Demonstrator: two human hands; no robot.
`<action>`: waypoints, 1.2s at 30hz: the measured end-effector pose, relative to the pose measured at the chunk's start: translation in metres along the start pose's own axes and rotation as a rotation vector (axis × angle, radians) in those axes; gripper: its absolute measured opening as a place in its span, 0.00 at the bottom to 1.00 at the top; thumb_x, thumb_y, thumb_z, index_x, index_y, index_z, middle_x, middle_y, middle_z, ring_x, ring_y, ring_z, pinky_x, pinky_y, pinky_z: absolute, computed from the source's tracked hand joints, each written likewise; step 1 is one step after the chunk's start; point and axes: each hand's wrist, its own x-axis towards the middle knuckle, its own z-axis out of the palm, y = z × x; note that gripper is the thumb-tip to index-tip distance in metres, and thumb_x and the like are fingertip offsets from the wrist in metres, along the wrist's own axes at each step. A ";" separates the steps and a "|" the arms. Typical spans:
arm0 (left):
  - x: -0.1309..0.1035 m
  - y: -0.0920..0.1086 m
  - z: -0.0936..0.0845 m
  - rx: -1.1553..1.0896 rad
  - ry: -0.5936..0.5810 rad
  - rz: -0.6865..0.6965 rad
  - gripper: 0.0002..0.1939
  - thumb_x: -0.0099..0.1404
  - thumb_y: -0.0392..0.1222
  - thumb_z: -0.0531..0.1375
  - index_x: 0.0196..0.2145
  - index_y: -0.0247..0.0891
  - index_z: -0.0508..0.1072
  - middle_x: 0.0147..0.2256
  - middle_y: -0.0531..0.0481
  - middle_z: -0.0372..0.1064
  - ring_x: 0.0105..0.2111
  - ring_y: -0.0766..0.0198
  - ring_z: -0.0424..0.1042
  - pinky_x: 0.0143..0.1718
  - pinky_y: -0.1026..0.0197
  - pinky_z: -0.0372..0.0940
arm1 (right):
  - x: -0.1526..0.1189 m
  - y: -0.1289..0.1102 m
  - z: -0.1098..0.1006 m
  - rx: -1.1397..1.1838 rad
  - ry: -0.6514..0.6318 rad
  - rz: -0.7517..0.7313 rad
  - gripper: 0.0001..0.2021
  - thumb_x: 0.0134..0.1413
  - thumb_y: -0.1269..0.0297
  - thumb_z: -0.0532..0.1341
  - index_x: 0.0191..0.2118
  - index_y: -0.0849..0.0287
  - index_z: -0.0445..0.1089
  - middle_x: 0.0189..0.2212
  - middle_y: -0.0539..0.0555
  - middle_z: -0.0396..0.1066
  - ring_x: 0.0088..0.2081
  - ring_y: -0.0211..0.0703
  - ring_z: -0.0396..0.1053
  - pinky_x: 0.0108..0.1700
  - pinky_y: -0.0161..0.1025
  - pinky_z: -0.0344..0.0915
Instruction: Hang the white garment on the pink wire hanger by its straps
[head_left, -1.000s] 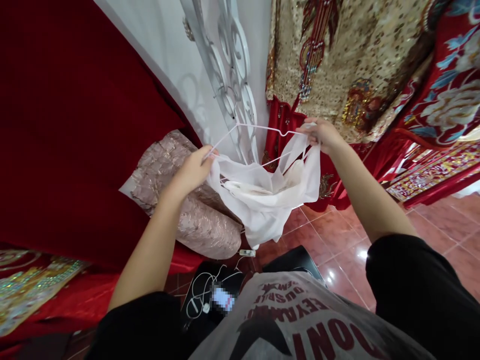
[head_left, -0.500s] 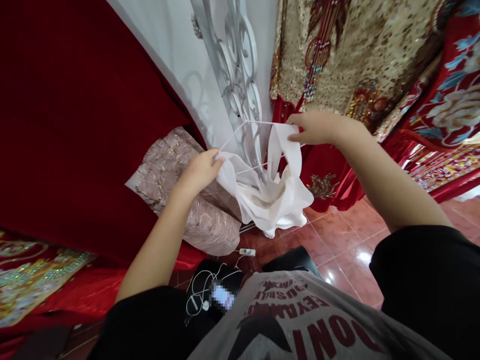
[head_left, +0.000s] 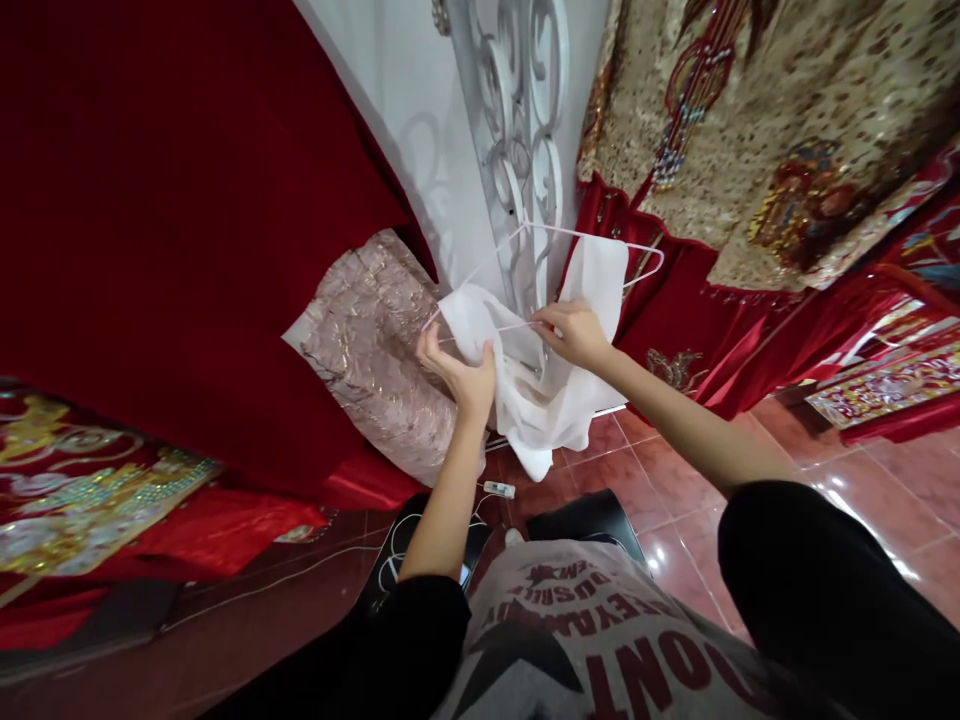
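Note:
A thin white clothes hanger (head_left: pixel 577 232) hangs before the metal scrollwork, with a white sheer garment (head_left: pixel 600 270) draped over both of its sides. My left hand (head_left: pixel 463 375) curls around the hanger's left end, its thumb against the cloth there. Between the fingertips of my right hand (head_left: pixel 576 335) is the hanger's lower bar, pinched near the middle. The garment's lower part bunches in soft folds below my hands. Behind my left hand stands a pinkish roll of fabric (head_left: pixel 375 350) with a shiny raised pattern.
White metal scrollwork (head_left: pixel 517 150) rises against the wall. Dark red cloth (head_left: pixel 187 200) fills the left side; a gold sequined garment (head_left: pixel 750 150) hangs at right. Below are reddish floor tiles (head_left: pixel 682 480), a small white power strip (head_left: pixel 499 489), a cable and a black seat (head_left: pixel 589 518).
My right hand has left the hanger's right end and moved inward to its lower bar. My left hand has turned around the left end. The view has shifted a little.

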 end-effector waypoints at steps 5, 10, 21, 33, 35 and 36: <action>0.001 -0.001 0.003 0.066 -0.159 -0.024 0.31 0.58 0.45 0.76 0.55 0.38 0.72 0.60 0.31 0.69 0.65 0.37 0.64 0.71 0.35 0.57 | -0.007 -0.007 0.011 -0.040 0.079 0.088 0.17 0.76 0.56 0.55 0.45 0.58 0.79 0.38 0.62 0.81 0.42 0.55 0.73 0.48 0.48 0.58; 0.014 0.024 -0.014 -0.094 -0.077 -0.085 0.07 0.74 0.44 0.62 0.42 0.40 0.78 0.48 0.39 0.77 0.54 0.47 0.74 0.63 0.45 0.66 | -0.008 -0.017 0.013 0.016 0.105 0.126 0.14 0.73 0.58 0.57 0.42 0.57 0.79 0.36 0.60 0.81 0.42 0.56 0.74 0.48 0.49 0.59; 0.050 0.018 -0.026 -0.493 -0.373 -0.385 0.16 0.66 0.40 0.62 0.51 0.37 0.78 0.52 0.41 0.81 0.55 0.51 0.79 0.60 0.49 0.72 | -0.005 -0.018 0.017 0.030 0.126 0.147 0.13 0.71 0.58 0.57 0.39 0.55 0.77 0.35 0.60 0.81 0.41 0.58 0.73 0.48 0.50 0.60; 0.102 0.017 -0.042 -0.717 -0.418 -0.505 0.13 0.75 0.45 0.65 0.52 0.35 0.74 0.51 0.43 0.78 0.63 0.43 0.76 0.57 0.45 0.76 | -0.004 -0.011 0.017 0.027 0.121 0.141 0.16 0.74 0.54 0.54 0.41 0.55 0.76 0.38 0.60 0.79 0.45 0.59 0.73 0.55 0.53 0.61; 0.124 0.000 -0.047 -0.770 -0.381 -0.592 0.11 0.81 0.41 0.56 0.51 0.31 0.73 0.50 0.43 0.77 0.63 0.46 0.76 0.57 0.49 0.75 | -0.006 -0.011 0.015 0.035 0.121 0.143 0.16 0.74 0.54 0.54 0.41 0.55 0.76 0.38 0.60 0.79 0.45 0.59 0.73 0.56 0.55 0.61; 0.133 -0.011 -0.051 -0.785 -0.368 -0.639 0.12 0.81 0.36 0.51 0.51 0.29 0.73 0.50 0.42 0.77 0.62 0.48 0.76 0.58 0.52 0.74 | -0.006 -0.011 0.014 0.039 0.122 0.143 0.16 0.74 0.54 0.54 0.41 0.54 0.76 0.38 0.60 0.78 0.45 0.59 0.73 0.57 0.55 0.61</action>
